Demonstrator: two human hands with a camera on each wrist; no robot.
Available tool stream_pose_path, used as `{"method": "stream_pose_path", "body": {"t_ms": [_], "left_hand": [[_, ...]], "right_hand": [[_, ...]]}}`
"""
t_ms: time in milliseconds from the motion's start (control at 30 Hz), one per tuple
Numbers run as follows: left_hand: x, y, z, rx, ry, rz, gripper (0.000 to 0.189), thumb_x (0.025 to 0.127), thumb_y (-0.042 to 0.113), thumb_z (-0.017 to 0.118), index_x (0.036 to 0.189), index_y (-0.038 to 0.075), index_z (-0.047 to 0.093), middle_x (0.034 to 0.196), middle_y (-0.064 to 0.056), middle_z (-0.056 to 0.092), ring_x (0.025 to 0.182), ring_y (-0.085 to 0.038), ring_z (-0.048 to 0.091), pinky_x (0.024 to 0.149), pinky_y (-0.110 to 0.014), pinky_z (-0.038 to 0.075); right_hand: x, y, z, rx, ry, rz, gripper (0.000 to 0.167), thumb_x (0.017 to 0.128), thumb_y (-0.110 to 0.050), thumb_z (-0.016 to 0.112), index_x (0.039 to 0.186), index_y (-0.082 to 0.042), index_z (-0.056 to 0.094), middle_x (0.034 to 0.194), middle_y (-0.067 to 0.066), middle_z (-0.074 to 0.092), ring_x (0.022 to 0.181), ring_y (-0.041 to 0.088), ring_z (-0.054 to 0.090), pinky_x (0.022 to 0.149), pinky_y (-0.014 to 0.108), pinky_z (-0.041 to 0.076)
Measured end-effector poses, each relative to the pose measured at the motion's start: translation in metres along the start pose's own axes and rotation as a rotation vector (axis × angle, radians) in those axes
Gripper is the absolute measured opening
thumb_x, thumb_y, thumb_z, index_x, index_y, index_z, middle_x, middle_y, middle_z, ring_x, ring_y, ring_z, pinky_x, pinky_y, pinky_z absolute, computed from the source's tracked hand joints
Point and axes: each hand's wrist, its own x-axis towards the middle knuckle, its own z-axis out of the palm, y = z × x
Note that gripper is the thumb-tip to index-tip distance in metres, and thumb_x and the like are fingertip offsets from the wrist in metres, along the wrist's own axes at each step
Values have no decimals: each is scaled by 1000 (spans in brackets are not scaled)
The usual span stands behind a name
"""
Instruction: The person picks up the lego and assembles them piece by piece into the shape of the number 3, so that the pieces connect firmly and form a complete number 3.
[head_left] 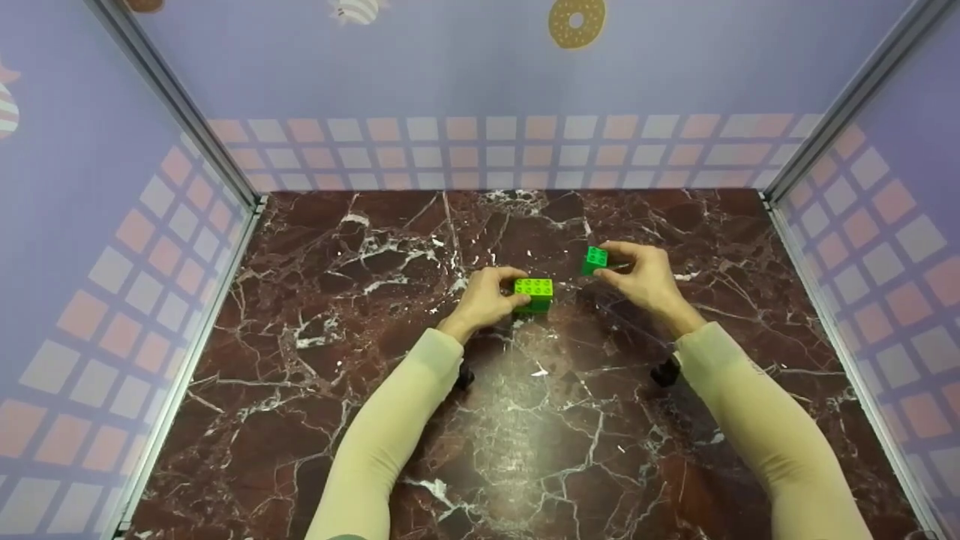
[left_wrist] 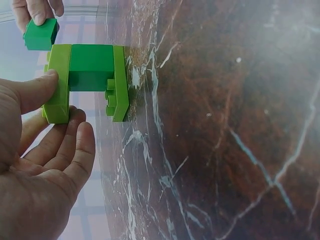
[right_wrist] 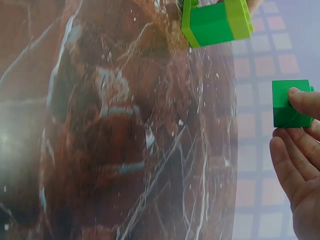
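Note:
My left hand (head_left: 484, 298) pinches the top brick of a small toy brick stack (head_left: 534, 288) on the tabletop. In the left wrist view the stack has a lime green brick (left_wrist: 60, 82) on top and a lime brick (left_wrist: 120, 85) at the bottom. Between them, at one end, sits a darker green brick (left_wrist: 92, 65), leaving a gap under the pinched end. To the right and slightly farther back, my right hand (head_left: 643, 279) holds a loose green brick (head_left: 595, 259) between thumb and fingers. In the right wrist view that brick (right_wrist: 287, 105) is raised off the table, studs toward the palm side.
Dark red marbled stone with white veins forms the tabletop (head_left: 300, 420). Lilac walls with a pink and white checked band (head_left: 499, 154) enclose it at the back and both sides. Metal posts (head_left: 180, 105) stand at the back corners.

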Motion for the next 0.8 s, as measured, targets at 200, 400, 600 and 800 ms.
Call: {"method": "stream_pose_path", "body": {"t_ms": [200,400,600,800], "left_hand": [[1,-2,1,-8,6,-2,45,96,12,87,139,2,77,132,-18,83,120,-37,80,114,-50,61],[0,-1,1,1,7,-11,46,96,13,87,140,3,77,135,-17,82,123,-37,79,115,-49,60],[-1,-1,2,21,13,-6,45,97,16,87,140,5,78,135,-15,82,126,-34,78,115,-48,60],[-1,-1,2,25,13,5,45,97,17,86,140,4,78,136,-15,82,130,-35,77,118,-49,58]], "right_hand": [[1,-10,11,8,-13,-16,45,91,1,89,135,2,78,123,28,83,106,45,84,83,16,65],[1,-19,22,40,-32,-37,48,91,2,89,137,4,77,123,30,82,106,47,84,91,45,70],[1,-25,33,51,-73,-40,48,92,0,88,138,2,77,125,28,83,105,46,85,91,50,70],[1,-29,40,40,-100,-49,47,93,-1,88,138,3,76,125,27,83,106,45,85,90,47,71]]}}
